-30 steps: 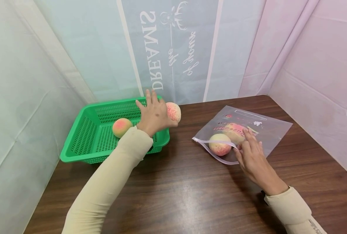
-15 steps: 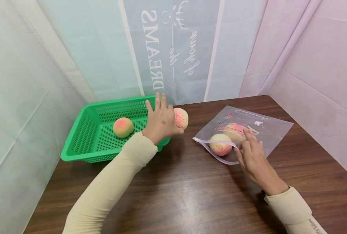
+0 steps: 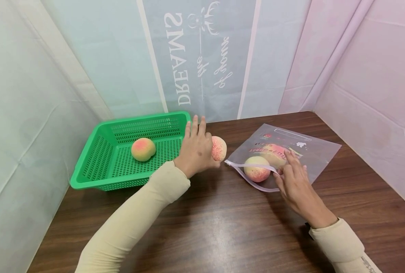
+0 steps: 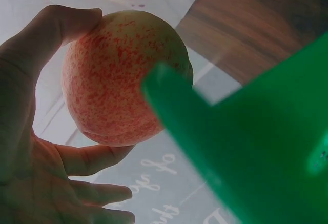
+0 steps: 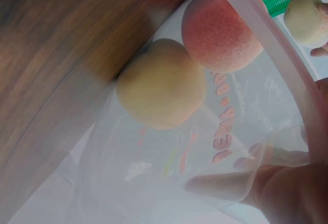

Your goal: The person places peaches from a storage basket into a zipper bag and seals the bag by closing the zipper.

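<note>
My left hand [image 3: 197, 151] pinches a speckled peach [image 4: 125, 78] between thumb and forefinger, the other fingers spread. It is between the green basket and the bag, just past the basket's right end. My right hand [image 3: 296, 185] pinches the open edge of a clear zip bag [image 3: 319, 146] with a lilac rim. Two peaches lie in the bag: one pale and pink [image 3: 257, 169] at the mouth, another [image 5: 161, 84] deeper inside, seen through the printed plastic. In the green basket [image 3: 86, 184] sits one more peach [image 3: 143, 149], yellow with a pink top.
The dark wood table [image 3: 202, 235] carries the basket at the left and the bag at the right. A printed cloth [image 3: 202, 57] hangs behind, with pale sheets along both sides.
My left hand has carried the peach rightward and a little nearer, from over the basket's right end toward the bag. The right hand and bag have stayed in place.
</note>
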Tool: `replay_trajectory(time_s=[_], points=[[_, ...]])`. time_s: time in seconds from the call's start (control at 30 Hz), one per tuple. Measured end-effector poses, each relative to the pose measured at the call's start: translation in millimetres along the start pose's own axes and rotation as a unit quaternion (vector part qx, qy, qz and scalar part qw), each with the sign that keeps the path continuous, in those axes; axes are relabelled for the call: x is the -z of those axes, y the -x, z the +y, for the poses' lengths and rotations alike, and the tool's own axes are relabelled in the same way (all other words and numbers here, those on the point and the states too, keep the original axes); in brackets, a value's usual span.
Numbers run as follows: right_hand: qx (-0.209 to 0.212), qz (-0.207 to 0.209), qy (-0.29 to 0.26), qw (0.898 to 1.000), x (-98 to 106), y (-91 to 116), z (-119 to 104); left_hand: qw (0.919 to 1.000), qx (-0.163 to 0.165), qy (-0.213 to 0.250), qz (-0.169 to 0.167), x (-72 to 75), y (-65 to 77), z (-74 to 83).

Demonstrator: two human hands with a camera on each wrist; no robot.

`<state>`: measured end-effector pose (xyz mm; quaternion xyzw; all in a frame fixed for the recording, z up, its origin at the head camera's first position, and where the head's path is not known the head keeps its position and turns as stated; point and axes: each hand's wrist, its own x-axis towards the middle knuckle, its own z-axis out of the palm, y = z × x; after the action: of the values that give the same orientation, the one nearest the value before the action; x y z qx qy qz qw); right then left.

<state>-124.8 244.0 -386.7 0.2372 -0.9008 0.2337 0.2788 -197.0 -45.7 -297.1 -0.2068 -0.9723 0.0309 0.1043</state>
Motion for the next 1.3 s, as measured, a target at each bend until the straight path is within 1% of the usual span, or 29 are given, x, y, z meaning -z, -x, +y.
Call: replay_trajectory(time_s=[0.23, 0.43, 0.53, 0.83, 0.97, 1.17, 1.3], points=[[0.002, 0.002, -0.003, 1.0, 0, 1, 2, 0.9995, -0.031, 0.004, -0.005, -8.8, 4.5, 13.8], [0.007, 0.008, -0.003, 1.0, -1, 2, 2, 0.9982, -0.054, 0.003, -0.027, -19.3, 8.8, 26.0], [0.004, 0.009, -0.003, 1.0, -2, 2, 1, 0.9972, -0.064, 0.007, -0.038, -22.3, 11.0, 31.5], [-0.002, 0.007, -0.002, 1.0, -1, 1, 1, 0.9955, -0.075, 0.007, -0.057, -24.6, 13.1, 46.4], [-0.006, 0.001, -0.005, 1.0, -1, 2, 2, 0.9944, -0.08, 0.013, -0.067, -28.9, 14.3, 52.6], [0.009, 0.012, -0.003, 1.0, 0, 1, 2, 0.9935, -0.084, 0.04, -0.065, -38.8, 16.7, 61.6], [0.012, 0.013, 0.0, 1.0, 0, 1, 1, 0.9927, -0.09, 0.051, -0.062, -41.9, 17.7, 68.3]])
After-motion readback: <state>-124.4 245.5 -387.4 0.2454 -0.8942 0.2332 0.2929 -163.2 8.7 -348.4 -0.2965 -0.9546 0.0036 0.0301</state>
